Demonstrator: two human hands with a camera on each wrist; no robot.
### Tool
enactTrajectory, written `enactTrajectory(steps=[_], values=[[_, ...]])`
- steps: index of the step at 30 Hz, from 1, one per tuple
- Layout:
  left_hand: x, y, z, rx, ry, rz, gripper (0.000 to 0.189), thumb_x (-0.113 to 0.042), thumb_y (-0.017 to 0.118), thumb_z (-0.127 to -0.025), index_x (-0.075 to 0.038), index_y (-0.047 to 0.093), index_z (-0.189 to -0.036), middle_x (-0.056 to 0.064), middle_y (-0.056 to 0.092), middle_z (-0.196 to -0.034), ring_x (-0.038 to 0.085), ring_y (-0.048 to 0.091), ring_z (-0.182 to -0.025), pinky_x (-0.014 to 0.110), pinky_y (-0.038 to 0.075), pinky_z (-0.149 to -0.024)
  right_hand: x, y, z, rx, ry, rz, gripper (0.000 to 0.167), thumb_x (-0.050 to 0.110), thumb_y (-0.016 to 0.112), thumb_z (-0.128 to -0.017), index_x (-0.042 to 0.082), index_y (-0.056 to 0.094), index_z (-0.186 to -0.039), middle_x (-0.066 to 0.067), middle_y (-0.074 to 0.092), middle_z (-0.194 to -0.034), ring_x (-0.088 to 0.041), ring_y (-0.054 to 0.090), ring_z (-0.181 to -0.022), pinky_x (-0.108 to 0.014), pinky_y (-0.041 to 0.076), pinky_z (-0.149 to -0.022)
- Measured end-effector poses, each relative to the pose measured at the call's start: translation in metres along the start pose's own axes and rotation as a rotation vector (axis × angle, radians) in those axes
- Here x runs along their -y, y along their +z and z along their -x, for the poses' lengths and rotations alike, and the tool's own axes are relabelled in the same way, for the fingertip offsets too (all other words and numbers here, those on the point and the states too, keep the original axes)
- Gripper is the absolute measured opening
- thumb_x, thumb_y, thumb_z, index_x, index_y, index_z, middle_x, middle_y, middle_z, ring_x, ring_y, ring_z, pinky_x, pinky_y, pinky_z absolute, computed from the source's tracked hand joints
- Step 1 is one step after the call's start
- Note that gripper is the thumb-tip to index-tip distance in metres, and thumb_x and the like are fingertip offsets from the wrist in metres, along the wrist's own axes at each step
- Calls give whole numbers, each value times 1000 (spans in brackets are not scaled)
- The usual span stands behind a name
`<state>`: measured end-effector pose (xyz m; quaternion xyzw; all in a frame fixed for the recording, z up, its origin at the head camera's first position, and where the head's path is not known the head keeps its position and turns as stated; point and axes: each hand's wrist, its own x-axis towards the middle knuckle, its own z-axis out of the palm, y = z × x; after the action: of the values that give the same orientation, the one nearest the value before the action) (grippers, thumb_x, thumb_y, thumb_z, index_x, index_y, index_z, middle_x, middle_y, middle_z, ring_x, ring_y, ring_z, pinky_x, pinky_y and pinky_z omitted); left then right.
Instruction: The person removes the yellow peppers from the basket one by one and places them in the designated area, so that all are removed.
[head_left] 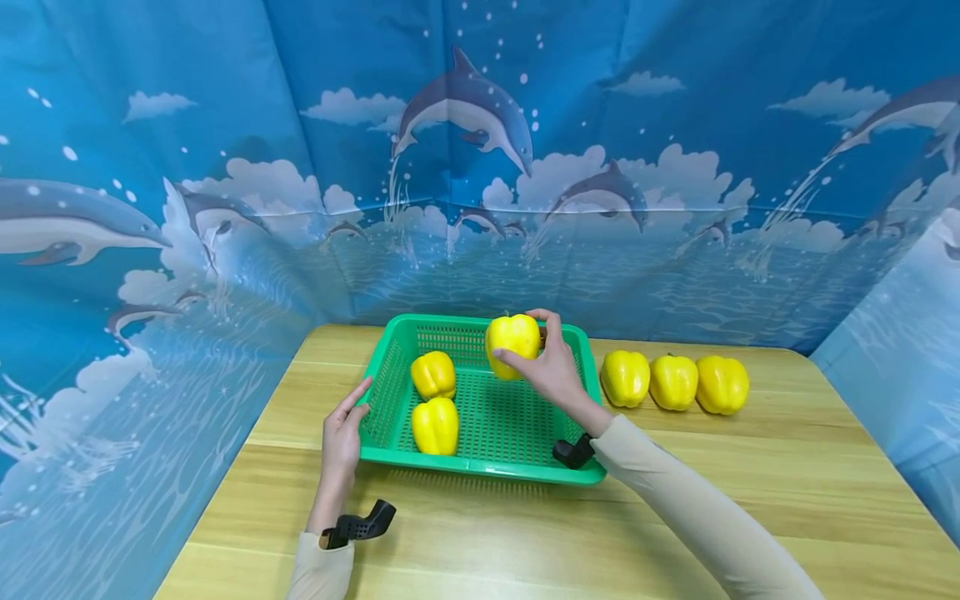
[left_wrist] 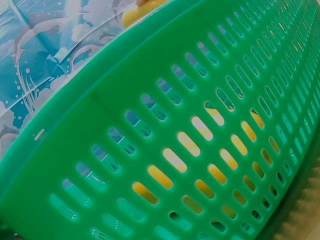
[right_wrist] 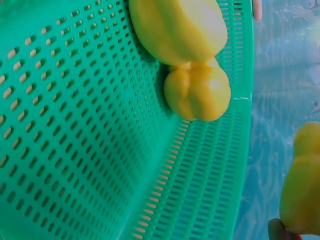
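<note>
My right hand [head_left: 553, 367] grips a yellow bell pepper [head_left: 513, 335] above the far right part of a green plastic basket [head_left: 480, 468]. In the right wrist view that held pepper [right_wrist: 304, 185] shows at the right edge, a fingertip under it. Two more yellow peppers lie in the basket's left half, one pepper [head_left: 433, 375] behind the other pepper [head_left: 435, 426]. At the basket's left rim, my left hand [head_left: 342, 437] holds the side with thumb and fingers. Through the slots of the basket wall [left_wrist: 150, 125], yellow shows in the left wrist view.
Three yellow peppers stand in a row right of the basket: a near-basket pepper [head_left: 626, 378], a middle pepper [head_left: 673, 382] and an outer pepper [head_left: 722, 385]. All rest on a wooden table [head_left: 480, 542]. A blue dolphin-print curtain [head_left: 465, 250] hangs right behind the table.
</note>
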<state>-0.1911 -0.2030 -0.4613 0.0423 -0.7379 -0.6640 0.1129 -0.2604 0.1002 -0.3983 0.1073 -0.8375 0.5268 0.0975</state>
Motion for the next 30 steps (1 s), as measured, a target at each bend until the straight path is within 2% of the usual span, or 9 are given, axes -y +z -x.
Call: enactTrajectory(steps=[12, 19, 23, 26, 30], values=[[-2, -2, 1, 24, 0, 17, 39, -12, 40, -102, -17, 50, -140, 6, 39, -146, 10, 20, -38, 21, 25, -41, 5, -24, 2, -60, -3, -168, 73, 22, 73, -84, 13, 26, -139, -23, 38, -123, -39, 56, -97, -47, 52, -72], [-1, -1, 1, 9, -6, 7, 40, -11, 41, -101, -18, 51, -139, 2, 41, -145, 10, 21, -38, 21, 27, -42, 33, -42, 18, -108, -43, -148, 69, 12, 68, -87, 1, 24, -139, -27, 39, -123, -40, 54, -100, -48, 50, -76], [-1, -1, 1, 8, -12, 2, 40, -12, 41, -101, -20, 51, -139, 0, 41, -145, 10, 21, -39, 22, 29, -45, 38, -52, 21, -125, -51, -136, 68, 13, 67, -88, 0, 24, -139, -27, 39, -122, -39, 53, -100, -47, 49, -76], [-1, -1, 1, 10, -17, 5, 40, -12, 41, -101, -21, 51, -139, -2, 41, -144, 10, 22, -40, 24, 32, -49, 34, -58, 21, -131, -38, -134, 69, 13, 66, -88, 2, 23, -140, -27, 38, -123, -39, 52, -100, -47, 49, -76], [-1, -1, 0, 8, -14, 8, 40, -11, 41, -101, -19, 51, -139, 1, 41, -145, 11, 22, -40, 25, 32, -52, 12, -64, 16, -138, -21, -127, 72, 19, 68, -88, 11, 23, -143, -24, 38, -125, -35, 51, -100, -45, 49, -75]])
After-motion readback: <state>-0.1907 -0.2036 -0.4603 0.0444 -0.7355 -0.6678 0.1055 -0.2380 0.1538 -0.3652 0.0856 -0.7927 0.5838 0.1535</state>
